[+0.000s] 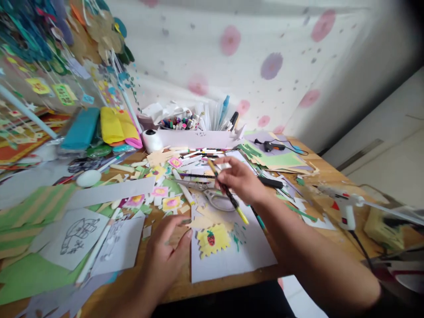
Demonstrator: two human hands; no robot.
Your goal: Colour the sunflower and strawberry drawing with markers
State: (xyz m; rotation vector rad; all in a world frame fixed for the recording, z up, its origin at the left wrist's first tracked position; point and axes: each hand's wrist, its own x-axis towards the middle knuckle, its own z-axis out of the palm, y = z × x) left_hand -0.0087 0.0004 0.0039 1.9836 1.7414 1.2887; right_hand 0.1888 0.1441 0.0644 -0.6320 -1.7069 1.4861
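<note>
In the head view my right hand (240, 179) pinches a black marker pen (232, 198) with a yellow lower end, held slanting above the table. My left hand (170, 243) rests low at the left of a white sheet (228, 265), its thumb and fingers apart with nothing between them. On that sheet lies a small yellow card (213, 247) with wavy edges and a red strawberry drawn on it. Green pen strokes (237, 238) mark the sheet right beside the card. A pair of scissors (218, 201) lies behind, partly covered by my right hand.
Paper scraps and small painted cards (171, 203) litter the table's middle. Behind them stands a white box (198, 138) of pens. Two glue guns (344, 205) (271, 145) lie at the right. Striped green paper (39, 207) and drawings (77, 236) cover the left; paper decorations (96, 35) hang above.
</note>
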